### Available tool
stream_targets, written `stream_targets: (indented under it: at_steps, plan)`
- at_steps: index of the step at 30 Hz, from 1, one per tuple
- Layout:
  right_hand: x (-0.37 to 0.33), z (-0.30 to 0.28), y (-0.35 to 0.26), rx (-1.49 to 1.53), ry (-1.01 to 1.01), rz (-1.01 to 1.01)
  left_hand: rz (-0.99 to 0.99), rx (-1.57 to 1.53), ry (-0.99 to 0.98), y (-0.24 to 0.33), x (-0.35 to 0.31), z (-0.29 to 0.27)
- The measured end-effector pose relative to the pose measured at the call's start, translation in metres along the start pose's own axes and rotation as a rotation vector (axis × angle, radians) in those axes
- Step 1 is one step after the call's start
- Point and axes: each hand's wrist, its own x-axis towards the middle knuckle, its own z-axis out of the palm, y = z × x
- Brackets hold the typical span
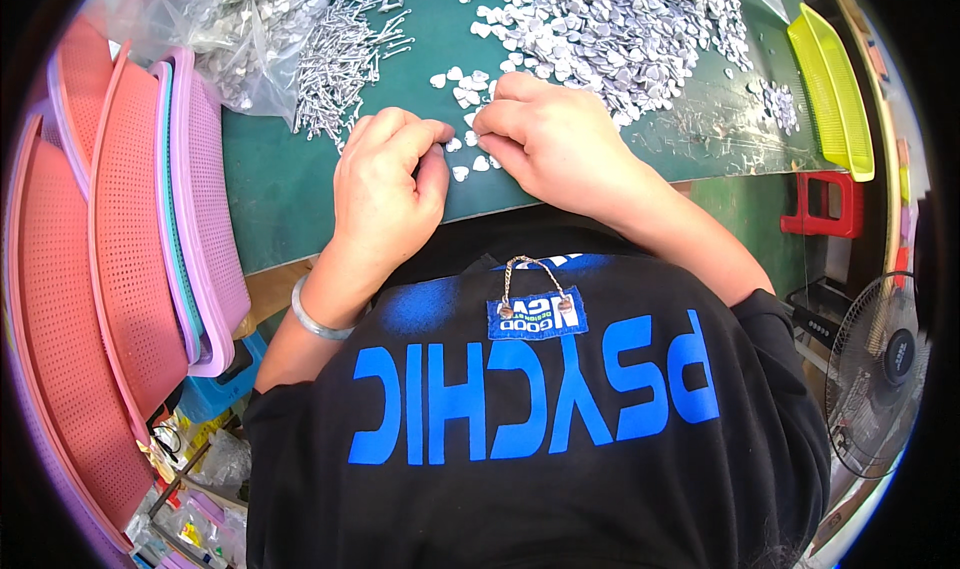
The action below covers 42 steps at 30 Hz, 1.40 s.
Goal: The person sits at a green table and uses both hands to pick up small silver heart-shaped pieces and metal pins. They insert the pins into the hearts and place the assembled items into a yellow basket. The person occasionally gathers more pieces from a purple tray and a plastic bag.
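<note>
Both of my hands work close together over the green table (270,184), near its front edge. My left hand (392,174) is closed, thumb and forefinger brought together; what is between the tips, if anything, is too small to make out. Facing it, my right hand (560,139) pinches with thumb and forefinger beside a few loose silver heart-shaped pieces (460,173). Whether one is caught in that pinch is unclear. Beyond the right hand spreads a large pile of the same hearts (620,44). A heap of thin metal pins (350,54) lies past my left hand.
A clear plastic bag (250,39) of silver parts rests at the far left. Pink and purple perforated baskets (130,219) are stacked along the left side. A yellow-green basket (832,94) stands at the right edge, with a red stool (825,204) and a fan (880,369) below.
</note>
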Motion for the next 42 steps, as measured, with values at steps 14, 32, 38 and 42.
stream_targets:
  at_steps: [14, 32, 38, 42]
  plan:
    - [0.002, 0.001, -0.002, -0.006, -0.045, 0.016, 0.002, 0.016, 0.0, 0.0, 0.0, 0.0]
    - [0.0, -0.006, -0.009, 0.3, 0.315, -0.089, -0.359, -0.742, -0.033, 0.008, 0.006, -0.001]
    - [-0.002, -0.011, -0.011, 0.377, 0.273, 0.002, -0.435, -0.862, -0.064, 0.012, 0.008, -0.001]
    - [-0.004, -0.011, -0.009, 0.381, 0.26, -0.011, -0.428, -0.897, -0.073, 0.014, 0.01, -0.002]
